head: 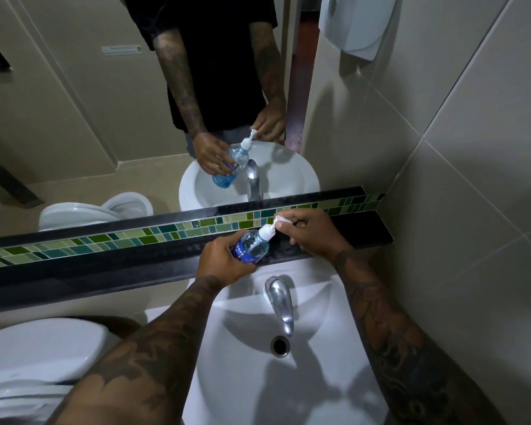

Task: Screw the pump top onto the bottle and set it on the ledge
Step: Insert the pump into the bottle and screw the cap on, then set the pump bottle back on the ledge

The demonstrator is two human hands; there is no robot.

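A clear bottle (253, 245) with blue liquid and a blue label is tilted toward the right, just above the dark ledge (365, 230). My left hand (221, 259) is wrapped around its lower body. A white pump top (269, 230) sits on the bottle's neck. My right hand (310, 231) pinches the pump's nozzle between thumb and fingers. Whether the collar is fully threaded cannot be seen. The mirror above repeats the same scene.
A white sink (334, 363) with a chrome tap (279, 302) and drain (279, 346) lies below my hands. A toilet lid (40, 351) is at the lower left. A green mosaic strip (105, 239) backs the ledge. A tiled wall closes the right side.
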